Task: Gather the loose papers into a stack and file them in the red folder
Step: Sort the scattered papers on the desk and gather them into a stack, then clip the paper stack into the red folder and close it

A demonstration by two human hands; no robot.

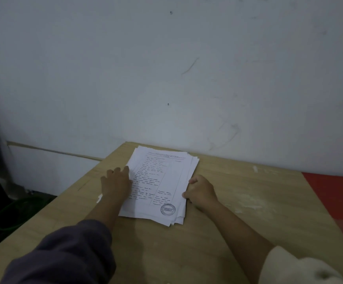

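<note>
The left grip (116, 183) is lying flat, fingers straight, pressing on the left edge of the papers (162, 177), while the right grip (201, 191) is curling against their right edge and pinching it. The papers are sitting in one rough pile toward the far left of the surface (248, 201) — edges fanning out, not squared. Gathering is looking nearly done; squaring up and filing are left to do. The red folder (334, 191) is lying well apart at the right — untouched, by the look of it.

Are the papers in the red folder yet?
No: the paper stack lies on the wooden table, left hand on it, right hand at its edge, apart from the red folder.
</note>
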